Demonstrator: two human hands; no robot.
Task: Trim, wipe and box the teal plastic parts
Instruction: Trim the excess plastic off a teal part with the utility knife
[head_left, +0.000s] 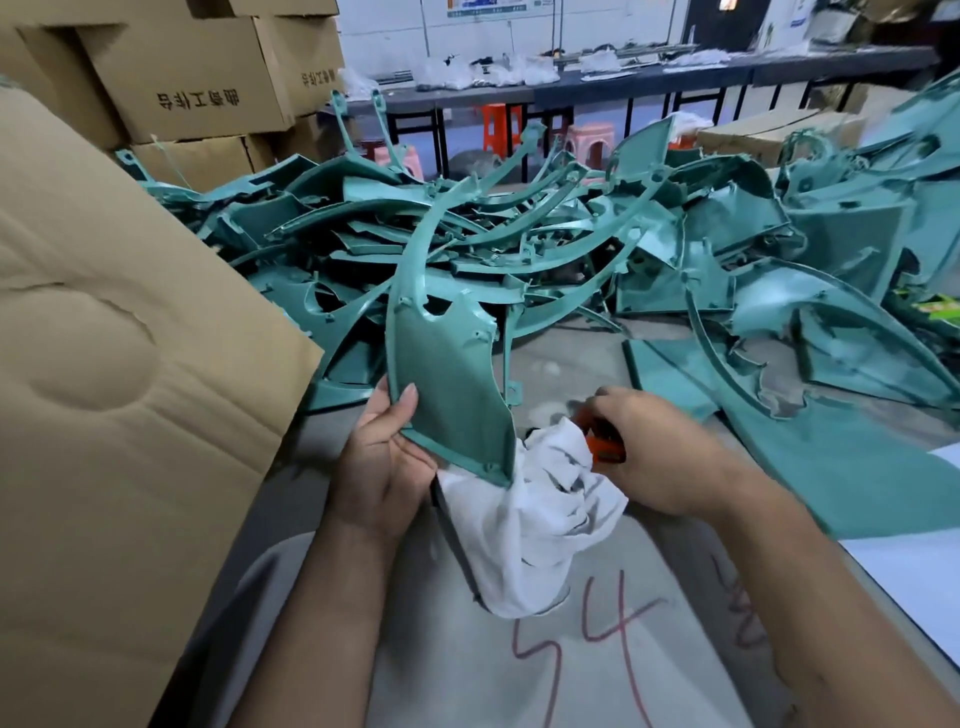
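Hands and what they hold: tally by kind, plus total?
Hands: 2, left hand and right hand
Teal plastic part, held up by the left hand: 1
Orange tool, gripped in the right hand: 1
White cloth, bunched under both hands: 1
Total: 5
The teal pile behind is too tangled to count.

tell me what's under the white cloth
The white cloth lies bunched on the grey table, which bears a red "54". The right hand holds an orange tool at its top edge. Anything beneath its folds is hidden.
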